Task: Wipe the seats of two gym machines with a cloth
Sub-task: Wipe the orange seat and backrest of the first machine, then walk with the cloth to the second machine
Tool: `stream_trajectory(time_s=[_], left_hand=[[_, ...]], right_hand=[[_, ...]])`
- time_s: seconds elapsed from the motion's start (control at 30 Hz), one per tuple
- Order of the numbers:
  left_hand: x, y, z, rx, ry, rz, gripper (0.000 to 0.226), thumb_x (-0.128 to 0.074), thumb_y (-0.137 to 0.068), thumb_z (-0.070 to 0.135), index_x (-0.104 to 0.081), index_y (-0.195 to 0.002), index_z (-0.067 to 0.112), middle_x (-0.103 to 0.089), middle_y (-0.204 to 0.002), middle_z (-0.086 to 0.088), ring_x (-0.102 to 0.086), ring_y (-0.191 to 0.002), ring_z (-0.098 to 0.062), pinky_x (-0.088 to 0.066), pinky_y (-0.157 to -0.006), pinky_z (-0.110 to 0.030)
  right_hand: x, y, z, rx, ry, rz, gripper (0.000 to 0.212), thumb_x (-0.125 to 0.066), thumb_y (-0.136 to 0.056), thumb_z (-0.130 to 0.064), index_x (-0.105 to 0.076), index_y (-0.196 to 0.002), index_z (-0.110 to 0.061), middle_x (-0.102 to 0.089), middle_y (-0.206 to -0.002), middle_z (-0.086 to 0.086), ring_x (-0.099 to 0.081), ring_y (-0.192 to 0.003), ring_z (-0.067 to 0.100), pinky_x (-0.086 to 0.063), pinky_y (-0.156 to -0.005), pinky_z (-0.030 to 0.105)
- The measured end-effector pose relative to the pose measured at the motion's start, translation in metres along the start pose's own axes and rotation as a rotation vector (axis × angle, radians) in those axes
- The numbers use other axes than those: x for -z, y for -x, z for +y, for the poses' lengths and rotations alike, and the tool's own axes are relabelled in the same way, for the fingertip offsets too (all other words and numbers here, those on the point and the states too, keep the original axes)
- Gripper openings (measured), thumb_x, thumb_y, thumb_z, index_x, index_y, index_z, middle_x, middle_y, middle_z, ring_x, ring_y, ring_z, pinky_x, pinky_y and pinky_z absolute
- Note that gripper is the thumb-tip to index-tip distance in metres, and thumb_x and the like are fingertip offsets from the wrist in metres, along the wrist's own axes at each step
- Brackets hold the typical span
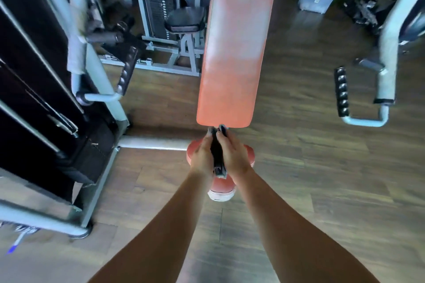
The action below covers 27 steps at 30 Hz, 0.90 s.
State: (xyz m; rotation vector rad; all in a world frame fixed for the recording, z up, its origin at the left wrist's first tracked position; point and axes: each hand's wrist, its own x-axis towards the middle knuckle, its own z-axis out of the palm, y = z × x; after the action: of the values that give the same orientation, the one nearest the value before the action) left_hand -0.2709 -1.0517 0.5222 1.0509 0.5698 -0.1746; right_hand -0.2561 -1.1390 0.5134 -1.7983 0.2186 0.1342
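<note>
- While both arms reach forward over the red seat point(249, 153), the left hand point(202, 153) and the right hand point(234, 153) press together around a dark folded cloth point(217, 156), each curled closed on its side of it.
- The cloth stands on edge between the palms, above the seat rather than spread flat; whether its lower end touches the padding I cannot tell, as the hands cover that spot.
- From the hands, the long red back pad point(236, 53) rises at twelve o'clock, its lower edge just beyond the fingertips point(222, 130).
- The seat shows only as slivers at nine and three o'clock of the hands and a rounded front at six o'clock; no wet streak or wiped patch can be read on it through the blur.
- A second machine with a dark seat point(185, 20) stands well apart at eleven o'clock, nobody near it.
- My judgement: the cloth is being gathered or folded for use, so wiping on this seat looks early or barely begun, and the dark seat is most likely yet to be done.
</note>
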Motion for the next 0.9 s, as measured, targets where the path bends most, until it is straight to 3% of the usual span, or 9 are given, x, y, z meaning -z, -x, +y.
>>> stream_trajectory(time_s=[0.07,0.17,0.27,0.33,0.43,0.5,0.6,0.77,0.9], left_hand=[[-0.021,0.031,0.021,0.066,0.070,-0.046,0.043,-0.053,-0.102,0.048,-0.075,-0.118,0.015,-0.077,-0.116,-0.007,-0.071,-0.112,-0.024,-0.053,-0.102,-0.038],[-0.040,0.067,0.040,0.106,0.016,-0.150,0.055,-0.048,-0.100,0.060,-0.075,-0.117,0.016,-0.076,-0.120,-0.009,-0.075,-0.100,-0.017,-0.058,-0.079,-0.028],[-0.040,0.088,0.050,0.044,-0.168,-0.203,0.042,-0.048,-0.103,0.052,-0.074,-0.098,0.020,-0.079,-0.090,0.000,-0.076,-0.073,-0.007,-0.054,-0.055,-0.017],[-0.039,0.092,0.061,-0.024,-0.372,-0.259,0.032,-0.049,-0.105,0.045,-0.072,-0.097,0.025,-0.078,-0.089,0.011,-0.074,-0.098,-0.011,-0.054,-0.075,-0.021],[-0.039,0.088,0.070,-0.152,-0.696,-0.322,0.024,-0.054,-0.104,0.035,-0.071,-0.116,0.023,-0.071,-0.123,0.003,-0.061,-0.127,-0.022,-0.045,-0.106,-0.029],[-0.046,0.089,0.071,-0.296,-0.969,-0.422,0.035,-0.053,-0.102,0.029,-0.069,-0.129,0.014,-0.066,-0.138,-0.005,-0.058,-0.131,-0.023,-0.040,-0.105,-0.025],[-0.077,0.103,0.063,-0.412,-1.216,-0.558,0.063,-0.052,-0.078,0.055,-0.073,-0.124,0.019,-0.071,-0.129,0.000,-0.062,-0.121,-0.018,-0.044,-0.102,-0.030],[-0.173,0.121,0.019,-0.451,-1.368,-0.778,0.037,-0.073,-0.092,0.030,-0.070,-0.127,0.017,-0.072,-0.126,-0.002,-0.066,-0.119,-0.020,-0.048,-0.104,-0.033],[-0.264,0.141,-0.039,-0.614,-1.577,-0.915,0.040,-0.070,-0.092,0.043,-0.069,-0.128,0.025,-0.068,-0.131,0.002,-0.064,-0.119,-0.021,-0.049,-0.098,-0.031]], right_hand=[[0.015,0.015,-0.030,0.020,0.045,0.032,0.045,-0.057,-0.080,-0.063,-0.063,-0.112,-0.033,-0.074,-0.097,-0.008,-0.070,-0.099,0.018,-0.055,-0.086,0.034],[0.033,0.033,-0.057,0.021,0.082,0.060,0.039,-0.060,-0.078,-0.063,-0.057,-0.100,-0.031,-0.069,-0.082,-0.001,-0.070,-0.087,0.031,-0.057,-0.081,0.051],[0.048,0.050,-0.070,0.044,0.124,0.159,0.029,-0.061,-0.080,-0.060,-0.056,-0.092,-0.033,-0.066,-0.075,-0.004,-0.067,-0.082,0.032,-0.056,-0.079,0.052],[0.059,0.066,-0.080,0.055,0.170,0.226,0.021,-0.063,-0.085,-0.050,-0.060,-0.095,-0.031,-0.067,-0.078,-0.005,-0.066,-0.082,0.026,-0.054,-0.075,0.039],[0.084,0.089,-0.084,0.041,0.195,0.316,0.014,-0.066,-0.089,-0.036,-0.060,-0.088,-0.024,-0.064,-0.074,-0.006,-0.062,-0.077,0.020,-0.041,-0.062,0.028],[0.107,0.104,-0.083,0.027,0.208,0.379,0.015,-0.065,-0.089,-0.034,-0.060,-0.087,-0.020,-0.065,-0.073,-0.004,-0.062,-0.076,0.022,-0.038,-0.058,0.027],[0.155,0.127,-0.083,0.009,0.215,0.483,0.020,-0.066,-0.089,-0.035,-0.065,-0.098,-0.017,-0.069,-0.082,0.003,-0.063,-0.081,0.023,-0.038,-0.065,0.027],[0.254,0.159,-0.074,0.001,0.208,0.629,0.021,-0.067,-0.089,-0.034,-0.067,-0.106,-0.020,-0.071,-0.089,0.004,-0.063,-0.086,0.023,-0.040,-0.071,0.027],[0.346,0.174,-0.046,-0.038,0.223,0.734,0.027,-0.068,-0.088,-0.037,-0.067,-0.112,-0.024,-0.073,-0.096,0.005,-0.065,-0.095,0.026,-0.046,-0.077,0.030]])
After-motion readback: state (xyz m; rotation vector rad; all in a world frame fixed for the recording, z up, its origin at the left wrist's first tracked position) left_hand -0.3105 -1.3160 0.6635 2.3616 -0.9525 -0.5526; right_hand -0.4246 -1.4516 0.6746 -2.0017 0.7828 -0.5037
